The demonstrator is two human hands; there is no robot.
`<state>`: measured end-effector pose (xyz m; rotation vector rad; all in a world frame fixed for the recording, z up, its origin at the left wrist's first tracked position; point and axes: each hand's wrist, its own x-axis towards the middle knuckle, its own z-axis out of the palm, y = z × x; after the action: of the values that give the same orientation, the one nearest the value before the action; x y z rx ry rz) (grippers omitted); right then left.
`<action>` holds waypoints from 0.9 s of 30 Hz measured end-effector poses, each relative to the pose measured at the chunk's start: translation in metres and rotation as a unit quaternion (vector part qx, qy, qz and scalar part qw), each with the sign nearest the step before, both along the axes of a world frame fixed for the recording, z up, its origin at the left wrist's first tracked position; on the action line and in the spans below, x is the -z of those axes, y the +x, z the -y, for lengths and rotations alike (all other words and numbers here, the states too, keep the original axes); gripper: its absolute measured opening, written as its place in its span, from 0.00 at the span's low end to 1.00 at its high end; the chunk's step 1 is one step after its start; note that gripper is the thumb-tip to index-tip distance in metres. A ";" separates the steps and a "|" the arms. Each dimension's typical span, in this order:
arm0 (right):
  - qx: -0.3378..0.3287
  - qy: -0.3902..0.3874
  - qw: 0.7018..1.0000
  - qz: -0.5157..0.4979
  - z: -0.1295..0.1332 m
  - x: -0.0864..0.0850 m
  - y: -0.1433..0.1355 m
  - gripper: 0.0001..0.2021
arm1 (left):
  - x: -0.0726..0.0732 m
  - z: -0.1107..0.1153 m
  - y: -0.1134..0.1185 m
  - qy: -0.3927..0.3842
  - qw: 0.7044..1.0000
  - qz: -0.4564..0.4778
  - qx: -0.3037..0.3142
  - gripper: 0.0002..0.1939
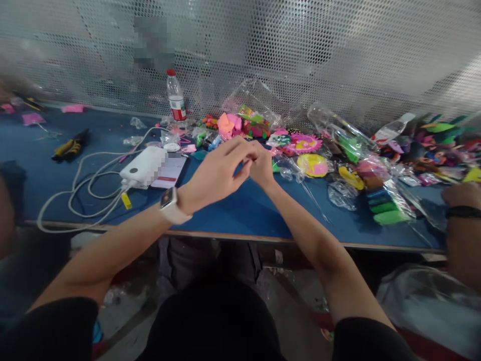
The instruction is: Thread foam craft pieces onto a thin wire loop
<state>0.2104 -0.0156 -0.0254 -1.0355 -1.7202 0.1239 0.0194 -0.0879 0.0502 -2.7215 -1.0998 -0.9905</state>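
Observation:
My left hand (220,170), with a white-banded watch (172,204) on the wrist, is raised over the front of the blue table. Its fingers are bent and reach across to my right hand (262,164); the two meet at the fingertips. My right hand is closed, its fingers partly covered by the left. Whatever is pinched between them, if anything, is hidden. Just behind the hands lie pink and orange clay-like pieces (230,124). To the right of them sits a round yellow and pink piece (312,165).
A white power bank (143,167) with looped cable and a phone (170,171) lie left. Black-yellow pliers (70,146) are farther left. A bottle (176,98) stands by the perforated metal panel (225,45). Colourful clay pieces crowd the right, near another person's hand (463,195).

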 end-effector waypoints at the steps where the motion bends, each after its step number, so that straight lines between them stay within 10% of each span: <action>1: -0.002 -0.009 1.000 -0.013 -0.003 0.001 0.002 0.15 | -0.001 -0.007 0.005 0.001 1.000 -0.007 0.007 0.13; 8: -0.030 -0.056 0.997 -0.038 -0.020 0.013 0.011 0.19 | 0.024 -0.071 0.019 -0.011 1.000 -0.009 -0.008 0.09; 20: -0.033 -0.072 0.997 0.002 -0.006 0.005 0.005 0.19 | 0.049 -0.081 0.005 -0.023 0.996 0.079 -0.020 0.06; 27: -0.040 -0.006 0.999 0.030 -0.002 0.001 0.009 0.14 | 0.054 -0.089 0.003 -0.085 0.972 0.202 0.081 0.06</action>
<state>0.2197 -0.0137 -0.0262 -0.9871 -1.8176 0.1566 0.0224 0.0013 -0.0039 -2.8584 -1.0647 -1.6010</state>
